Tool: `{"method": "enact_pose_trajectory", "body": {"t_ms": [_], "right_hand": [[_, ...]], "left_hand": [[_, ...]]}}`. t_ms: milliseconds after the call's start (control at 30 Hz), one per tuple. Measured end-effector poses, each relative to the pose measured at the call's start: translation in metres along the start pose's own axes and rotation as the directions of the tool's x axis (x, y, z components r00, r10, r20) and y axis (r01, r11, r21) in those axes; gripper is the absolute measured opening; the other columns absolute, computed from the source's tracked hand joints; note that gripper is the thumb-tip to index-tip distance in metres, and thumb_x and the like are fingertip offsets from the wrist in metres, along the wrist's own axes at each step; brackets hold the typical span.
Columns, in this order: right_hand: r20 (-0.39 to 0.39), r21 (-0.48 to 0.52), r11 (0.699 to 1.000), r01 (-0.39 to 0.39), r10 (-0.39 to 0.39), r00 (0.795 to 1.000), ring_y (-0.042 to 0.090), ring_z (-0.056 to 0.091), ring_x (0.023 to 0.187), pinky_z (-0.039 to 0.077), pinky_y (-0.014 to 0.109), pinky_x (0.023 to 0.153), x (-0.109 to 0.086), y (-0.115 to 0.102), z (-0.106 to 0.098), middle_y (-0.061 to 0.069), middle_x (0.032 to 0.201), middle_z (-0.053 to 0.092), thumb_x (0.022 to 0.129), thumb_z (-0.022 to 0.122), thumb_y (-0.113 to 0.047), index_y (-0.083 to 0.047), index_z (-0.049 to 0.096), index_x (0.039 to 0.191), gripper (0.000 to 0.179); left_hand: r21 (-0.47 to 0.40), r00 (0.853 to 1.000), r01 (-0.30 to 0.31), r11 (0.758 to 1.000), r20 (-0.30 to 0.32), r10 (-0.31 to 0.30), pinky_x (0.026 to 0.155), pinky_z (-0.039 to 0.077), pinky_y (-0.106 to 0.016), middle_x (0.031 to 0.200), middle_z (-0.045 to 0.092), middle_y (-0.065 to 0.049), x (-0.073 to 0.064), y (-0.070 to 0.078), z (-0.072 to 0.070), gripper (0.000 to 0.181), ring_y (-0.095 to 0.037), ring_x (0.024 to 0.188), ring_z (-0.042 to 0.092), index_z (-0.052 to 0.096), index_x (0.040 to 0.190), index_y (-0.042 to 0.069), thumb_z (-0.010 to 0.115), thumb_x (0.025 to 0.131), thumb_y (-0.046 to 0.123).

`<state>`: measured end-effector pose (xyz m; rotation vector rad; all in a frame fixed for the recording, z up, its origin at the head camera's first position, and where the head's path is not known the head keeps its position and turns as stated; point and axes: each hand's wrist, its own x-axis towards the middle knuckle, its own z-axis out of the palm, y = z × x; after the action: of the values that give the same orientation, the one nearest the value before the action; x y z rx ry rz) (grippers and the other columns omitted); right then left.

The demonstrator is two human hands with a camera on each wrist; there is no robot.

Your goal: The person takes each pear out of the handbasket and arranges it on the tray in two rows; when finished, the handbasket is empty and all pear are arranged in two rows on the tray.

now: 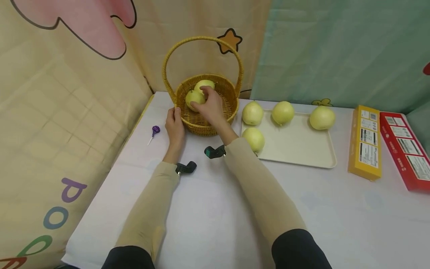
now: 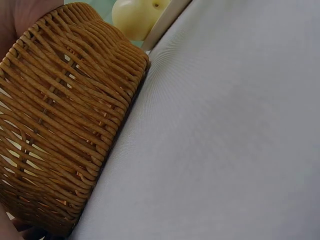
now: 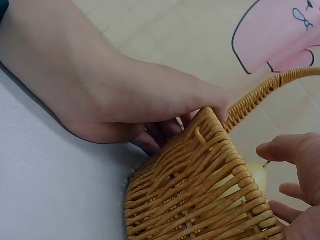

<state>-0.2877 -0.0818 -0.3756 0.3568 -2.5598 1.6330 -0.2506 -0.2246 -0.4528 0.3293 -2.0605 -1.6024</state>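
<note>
Printed cloth hangs around this corner, tan [image 1: 90,112] on the left and behind, green [image 1: 336,56] further right, with an orange star [image 1: 230,40] near the seam. Below it, a white-covered bench [image 1: 208,228] stretches out in front of a person in tan sleeves.

Toward the back of the bench stands a woven basket [image 1: 201,129], upright, its tall handle [image 1: 201,38] arching over the top. The left hand [image 1: 175,129] grips its near-left rim, thumb over the edge and fingers against the outside. Inside lie two pale yellow-green pears, the front pear [image 1: 192,100] and the rear pear [image 1: 204,83] close behind it. The right hand [image 1: 215,108] reaches into the basket, thumb and fingers parted at the front pear; from here I can't tell whether they have hold of it.

To the right sits a cream tray [image 1: 295,147] with four more pears [image 1: 283,113]: two at its left edge, one along the back, one at the back right. Past it lie a yellow box [image 1: 366,142] and a red box [image 1: 406,149] side by side. A purple lollipop [image 1: 156,129] lies left of the left hand.
</note>
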Motion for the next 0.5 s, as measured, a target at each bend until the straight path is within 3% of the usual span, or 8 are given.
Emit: {"method": "enact_pose_trajectory", "body": {"t_ms": [267, 500], "right_hand": [[0.056, -0.02, 0.998, -0.054, 0.055, 0.997, 0.027, 0.057, 0.135, 0.048, 0.038, 0.11, 0.0076, -0.0026, 0.0048, 0.014, 0.148, 0.061, 0.091, 0.083, -0.025, -0.006, 0.057, 0.149, 0.066], [0.154, -0.018, 0.995, -0.102, 0.104, 0.983, 0.029, 0.057, 0.133, 0.047, 0.04, 0.111, 0.006, 0.0013, 0.0075, 0.014, 0.149, 0.06, 0.09, 0.085, -0.023, -0.003, 0.055, 0.15, 0.07]], "left_hand": [[0.0, 1.0, 0.0, 1.0, 0.004, 0.0, 0.097, 0.047, -0.039, 0.129, 0.068, -0.019, 0.0002, 0.0004, -0.0047, 0.047, -0.028, 0.113, 0.062, 0.062, 0.136, 0.001, 0.044, 0.112, 0.038], [0.0, 1.0, 0.008, 1.0, -0.005, -0.008, 0.099, 0.046, -0.04, 0.13, 0.068, -0.019, -0.0025, -0.0001, -0.0043, 0.044, -0.026, 0.113, 0.061, 0.063, 0.133, 0.002, 0.045, 0.112, 0.035]]}}
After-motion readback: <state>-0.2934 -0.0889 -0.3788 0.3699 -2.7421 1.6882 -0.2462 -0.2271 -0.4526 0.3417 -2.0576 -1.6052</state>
